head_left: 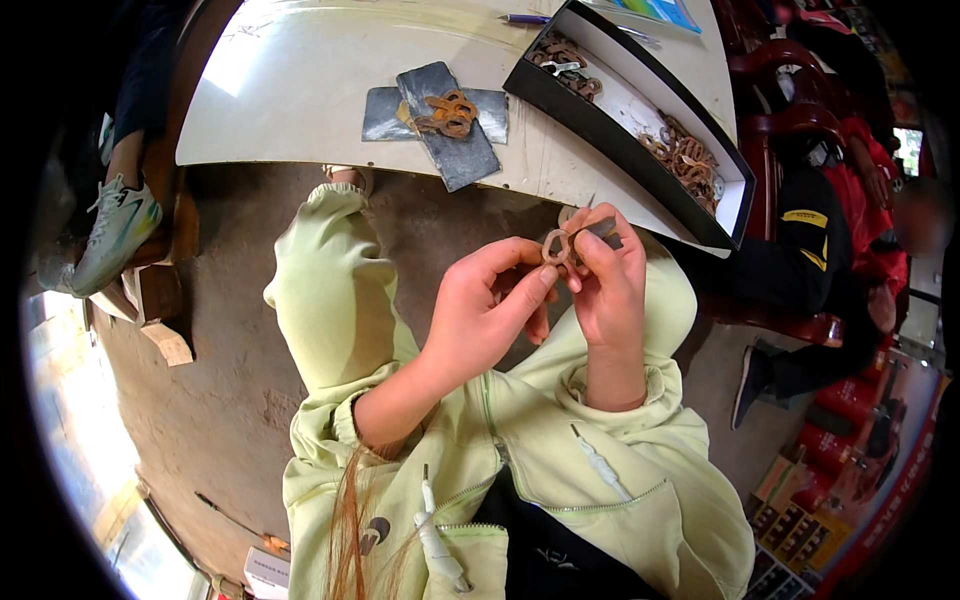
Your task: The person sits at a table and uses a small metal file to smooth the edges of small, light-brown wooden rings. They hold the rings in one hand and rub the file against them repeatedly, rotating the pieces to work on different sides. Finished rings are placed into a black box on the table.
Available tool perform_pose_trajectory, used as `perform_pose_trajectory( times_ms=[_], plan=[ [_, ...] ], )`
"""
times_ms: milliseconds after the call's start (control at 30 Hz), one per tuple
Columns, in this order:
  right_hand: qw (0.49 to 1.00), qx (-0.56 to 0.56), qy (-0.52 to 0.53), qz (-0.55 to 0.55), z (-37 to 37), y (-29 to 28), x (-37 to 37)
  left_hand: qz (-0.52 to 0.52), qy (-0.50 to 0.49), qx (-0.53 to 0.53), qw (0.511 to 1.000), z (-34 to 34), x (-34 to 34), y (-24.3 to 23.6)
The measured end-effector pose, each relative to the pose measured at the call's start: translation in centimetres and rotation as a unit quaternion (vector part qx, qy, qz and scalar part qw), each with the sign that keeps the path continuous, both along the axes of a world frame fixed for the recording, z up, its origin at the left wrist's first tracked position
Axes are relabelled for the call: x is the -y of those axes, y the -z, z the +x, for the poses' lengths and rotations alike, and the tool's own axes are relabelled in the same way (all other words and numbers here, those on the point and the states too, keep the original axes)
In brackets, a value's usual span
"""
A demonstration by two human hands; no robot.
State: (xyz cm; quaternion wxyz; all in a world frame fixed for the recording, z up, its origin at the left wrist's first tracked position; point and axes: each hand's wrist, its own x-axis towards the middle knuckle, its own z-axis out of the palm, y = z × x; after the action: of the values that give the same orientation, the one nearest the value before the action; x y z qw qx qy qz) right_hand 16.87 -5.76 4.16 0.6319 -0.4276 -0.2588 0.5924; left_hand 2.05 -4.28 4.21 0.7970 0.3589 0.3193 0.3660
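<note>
Over my lap, my left hand (pixel 478 305) pinches a small rusty oval metal link (pixel 547 248) between thumb and forefinger. Close against it, my right hand (pixel 612 295) is closed on a small dark-grey piece of sheet (pixel 603 230), which looks like sandpaper. The sheet piece is at the link's right side; fingers hide whether the two touch. On the table's near edge, two dark-grey strips (pixel 463 162) lie crossed, with a heap of rusty links (pixel 450 113) on top.
A long black box (pixel 610 130) with a white inside stands at the table's right, holding rusty links (pixel 685 160) at both ends. A pen (pixel 525 18) lies on the white table (pixel 310 100). Another person's shoe (pixel 115 235) is at left; people sit on red wooden chairs at right.
</note>
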Motion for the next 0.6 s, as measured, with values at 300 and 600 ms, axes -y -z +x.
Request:
perform_pose_trajectory(
  times_ms=[300,600],
  plan=[
    [0.989,0.142,0.049,0.008,-0.63,-0.05,0.22,0.093,-0.058,-0.096,0.989,0.01,0.35,0.39],
    [0.987,0.158,0.031,0.001,-0.23,0.01,0.34,0.185,-0.069,-0.158,0.967,0.11,0.18,0.87]
  ],
)
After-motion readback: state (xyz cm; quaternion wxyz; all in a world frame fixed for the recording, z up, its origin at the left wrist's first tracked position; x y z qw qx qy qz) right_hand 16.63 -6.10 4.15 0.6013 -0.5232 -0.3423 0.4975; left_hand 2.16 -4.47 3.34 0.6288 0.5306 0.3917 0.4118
